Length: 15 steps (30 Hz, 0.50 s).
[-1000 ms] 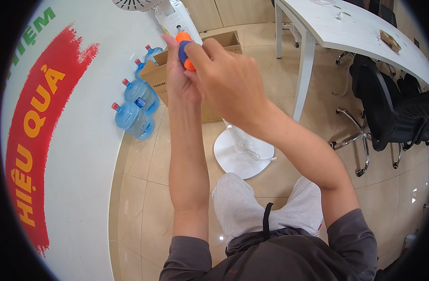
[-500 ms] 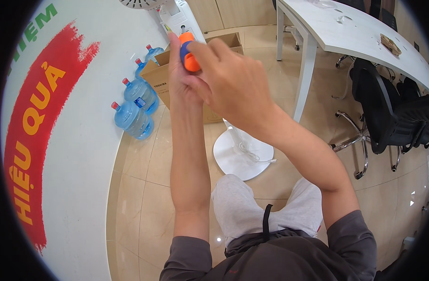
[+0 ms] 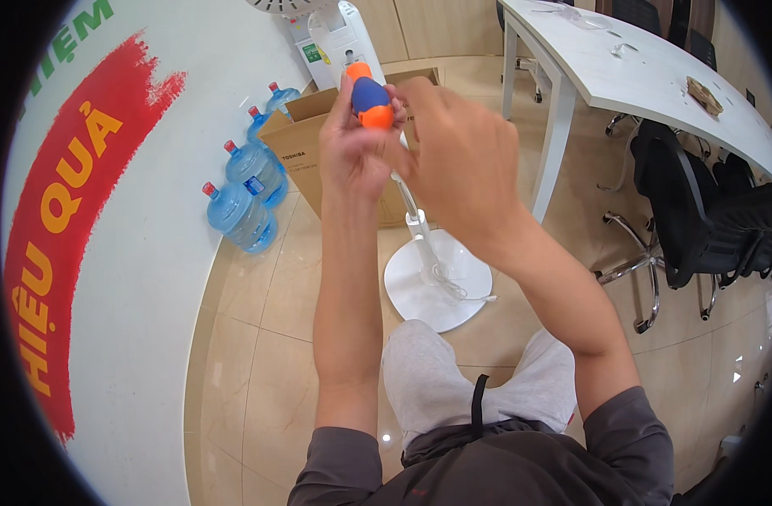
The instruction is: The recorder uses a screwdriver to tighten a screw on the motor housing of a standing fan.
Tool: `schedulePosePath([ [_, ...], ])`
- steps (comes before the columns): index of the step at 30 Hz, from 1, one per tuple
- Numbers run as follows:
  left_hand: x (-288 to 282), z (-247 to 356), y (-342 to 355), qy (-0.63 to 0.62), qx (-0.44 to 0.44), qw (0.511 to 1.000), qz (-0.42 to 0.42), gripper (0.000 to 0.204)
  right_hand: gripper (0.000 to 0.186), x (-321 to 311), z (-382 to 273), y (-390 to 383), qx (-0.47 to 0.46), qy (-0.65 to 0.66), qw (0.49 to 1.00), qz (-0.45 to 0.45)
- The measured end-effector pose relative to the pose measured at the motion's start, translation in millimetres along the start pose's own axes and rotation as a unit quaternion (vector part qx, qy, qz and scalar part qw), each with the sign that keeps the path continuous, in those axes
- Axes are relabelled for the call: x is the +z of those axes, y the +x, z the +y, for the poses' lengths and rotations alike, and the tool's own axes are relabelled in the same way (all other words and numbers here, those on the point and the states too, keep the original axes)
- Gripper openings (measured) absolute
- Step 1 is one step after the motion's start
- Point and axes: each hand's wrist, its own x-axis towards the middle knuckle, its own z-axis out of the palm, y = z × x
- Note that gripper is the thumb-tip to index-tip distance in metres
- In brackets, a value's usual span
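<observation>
My left hand (image 3: 356,160) is raised in front of me, closed around a screwdriver with a stubby orange and blue handle (image 3: 371,94). The thumb lies along the handle's left side, and fingertips show at its right. Right beside it is my right hand (image 3: 462,156), its back toward me; its fingers are bent, blurred and partly hidden. Beneath both hands stands a white pedestal fan, with a round base (image 3: 403,282), a pole (image 3: 415,221) and a slotted round head (image 3: 280,4) at the top left. Whether the screwdriver touches the fan cannot be made out.
An open cardboard box (image 3: 306,143) stands behind the fan. Several blue water bottles (image 3: 242,218) line the wall at left, near a white water dispenser (image 3: 352,29). A white table (image 3: 647,84) and black swivel chairs (image 3: 673,185) are at right. A cable (image 3: 462,291) lies across the fan base.
My right hand has shifted right, off the screwdriver handle. The left hand keeps hold of the handle, which now shows more fully. The whole view has tilted slightly.
</observation>
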Motion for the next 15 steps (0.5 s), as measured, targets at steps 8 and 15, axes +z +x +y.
schedulePosePath([
  [8,0.5,-4.5,5.4,-0.025,-0.006,1.000,0.009,0.039,0.020,10.3,11.9,3.9,-0.088,0.027,0.996,0.017],
  [15,-8.7,-8.9,-9.2,0.230,0.129,0.954,0.146,0.031,0.023,12.5,14.3,4.6,-0.068,0.046,0.996,0.027],
])
